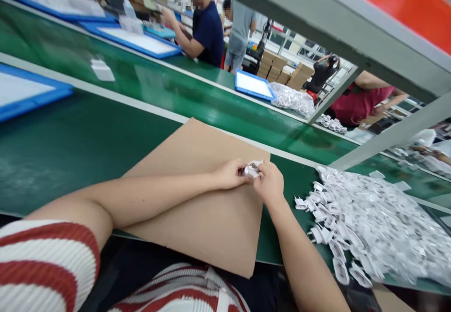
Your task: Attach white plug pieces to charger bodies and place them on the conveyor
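Both of my hands meet over a brown cardboard sheet [197, 222] that lies on the green bench. Between them is a small white plastic plug housing [252, 168], partly covered by fingers. My left hand [230, 173] grips its left side, fingers closed. From the right, my right hand [270, 180] pinches the same housing between thumb and fingers. To the right of my right arm, a heap of similar white plug housings [331, 222] spills from a clear plastic bag [391, 227].
A green conveyor belt [148, 86] runs behind the bench, carrying a white piece [102, 69]. Blue-rimmed trays [255, 85] stand along its far side, near several co-workers. A grey metal frame [352, 35] crosses overhead at right, with a slanting post. Another blue tray [31, 89] sits at far left.
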{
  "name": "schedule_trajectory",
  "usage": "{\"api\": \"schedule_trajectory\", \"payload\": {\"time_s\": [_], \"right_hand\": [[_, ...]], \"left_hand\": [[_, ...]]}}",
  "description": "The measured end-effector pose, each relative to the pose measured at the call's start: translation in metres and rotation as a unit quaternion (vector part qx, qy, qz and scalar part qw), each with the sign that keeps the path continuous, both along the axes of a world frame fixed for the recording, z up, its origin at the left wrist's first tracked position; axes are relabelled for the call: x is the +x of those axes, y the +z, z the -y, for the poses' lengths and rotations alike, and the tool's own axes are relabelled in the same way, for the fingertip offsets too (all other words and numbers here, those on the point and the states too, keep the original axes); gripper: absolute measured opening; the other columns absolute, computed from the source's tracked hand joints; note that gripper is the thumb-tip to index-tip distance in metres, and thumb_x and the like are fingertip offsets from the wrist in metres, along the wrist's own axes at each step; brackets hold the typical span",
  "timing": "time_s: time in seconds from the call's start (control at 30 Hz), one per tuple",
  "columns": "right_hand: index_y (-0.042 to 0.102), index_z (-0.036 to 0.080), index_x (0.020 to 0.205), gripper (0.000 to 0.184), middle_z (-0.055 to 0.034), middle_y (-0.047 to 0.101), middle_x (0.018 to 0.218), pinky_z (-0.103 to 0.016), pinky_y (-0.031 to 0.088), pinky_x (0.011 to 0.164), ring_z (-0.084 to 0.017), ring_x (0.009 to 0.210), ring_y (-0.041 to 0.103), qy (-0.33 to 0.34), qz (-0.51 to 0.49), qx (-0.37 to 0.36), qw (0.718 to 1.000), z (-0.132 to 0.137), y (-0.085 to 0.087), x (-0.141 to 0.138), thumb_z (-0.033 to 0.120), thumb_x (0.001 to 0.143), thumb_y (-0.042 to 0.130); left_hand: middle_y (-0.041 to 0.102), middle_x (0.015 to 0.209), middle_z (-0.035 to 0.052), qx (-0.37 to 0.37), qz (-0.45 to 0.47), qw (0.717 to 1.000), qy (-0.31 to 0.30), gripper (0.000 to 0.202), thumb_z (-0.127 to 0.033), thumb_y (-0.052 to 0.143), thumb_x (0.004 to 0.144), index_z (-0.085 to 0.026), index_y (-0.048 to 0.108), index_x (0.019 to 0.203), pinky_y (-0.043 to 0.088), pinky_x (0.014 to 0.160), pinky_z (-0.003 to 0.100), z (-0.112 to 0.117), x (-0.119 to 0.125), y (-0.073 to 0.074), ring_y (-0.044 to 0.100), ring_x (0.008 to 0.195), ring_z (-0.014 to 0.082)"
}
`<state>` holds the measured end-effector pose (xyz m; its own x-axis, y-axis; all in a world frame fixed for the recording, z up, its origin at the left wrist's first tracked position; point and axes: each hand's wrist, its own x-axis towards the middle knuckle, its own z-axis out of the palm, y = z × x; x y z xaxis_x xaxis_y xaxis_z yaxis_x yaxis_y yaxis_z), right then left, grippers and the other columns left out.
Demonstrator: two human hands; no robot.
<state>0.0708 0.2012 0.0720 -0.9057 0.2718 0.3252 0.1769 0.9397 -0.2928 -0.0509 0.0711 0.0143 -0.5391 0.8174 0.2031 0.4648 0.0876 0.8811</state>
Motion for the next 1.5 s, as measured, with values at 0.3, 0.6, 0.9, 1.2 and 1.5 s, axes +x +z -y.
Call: {"api": "schedule_trajectory", "payload": {"time_s": [0.3, 0.6, 0.9, 1.2, 1.5], "right_hand": [[0.039, 0.018, 0.156, 0.08, -0.0164, 0.06, 0.131, -0.04, 0.061, 0.082, -0.022, 0.092, 0.069, -0.046, -0.169, -0.375, 0.91, -0.019, -0.048, -0.015, 0.048, 0.087, 0.066], [0.058, 0.016, 0.14, 0.056, -0.0129, 0.065, 0.115, -0.044, 0.06, 0.084, -0.024, 0.091, 0.068, -0.006, -0.078, -0.257, 0.963, -0.027, -0.06, -0.025, 0.04, 0.089, 0.062], [0.062, 0.019, 0.135, 0.051, -0.0098, 0.065, 0.111, -0.042, 0.061, 0.08, -0.023, 0.089, 0.067, 0.002, -0.088, -0.282, 0.955, -0.03, -0.063, -0.025, 0.037, 0.088, 0.063], [0.062, 0.029, 0.14, 0.052, -0.0137, 0.045, 0.146, -0.052, 0.058, 0.095, -0.03, 0.123, 0.059, 0.082, -0.063, -0.197, 0.975, -0.016, -0.053, -0.011, 0.021, 0.088, 0.059], [0.08, 0.025, 0.086, 0.02, -0.012, 0.056, 0.132, -0.057, 0.041, 0.118, -0.034, 0.144, 0.046, 0.085, -0.072, -0.25, 0.962, -0.019, -0.057, -0.014, 0.018, 0.082, 0.062]], "left_hand": [[0.077, 0.102, 0.0068, -0.023, 0.007, 0.995, 0.097, 0.036, -0.027, 0.082, 0.078, -0.015, 0.073, 0.11, 0.055, 0.081, 0.031, -0.037, -0.05, 0.018, 0.071, 0.089, 0.0226], [0.07, 0.131, 0.0165, -0.109, -0.063, 0.946, 0.3, 0.034, -0.019, 0.069, 0.09, -0.015, 0.067, 0.124, 0.047, 0.099, 0.036, -0.069, -0.164, 0.036, 0.064, 0.119, 0.0311], [0.036, 0.164, 0.0227, -0.103, -0.128, 0.908, 0.386, 0.074, -0.025, 0.072, 0.09, -0.013, 0.041, 0.156, 0.028, 0.123, 0.05, -0.067, -0.135, 0.04, 0.032, 0.151, 0.0386], [0.068, 0.129, 0.0102, 0.108, -0.106, 0.988, 0.019, 0.034, -0.047, 0.06, 0.099, -0.023, 0.07, 0.122, 0.043, 0.115, 0.044, -0.014, -0.01, 0.014, 0.056, 0.127, 0.0261], [0.075, 0.121, 0.0104, 0.121, -0.076, 0.985, -0.098, 0.031, -0.041, 0.057, 0.103, -0.023, 0.075, 0.121, 0.046, 0.109, 0.043, -0.01, -0.014, 0.006, 0.062, 0.119, 0.0253]]}}
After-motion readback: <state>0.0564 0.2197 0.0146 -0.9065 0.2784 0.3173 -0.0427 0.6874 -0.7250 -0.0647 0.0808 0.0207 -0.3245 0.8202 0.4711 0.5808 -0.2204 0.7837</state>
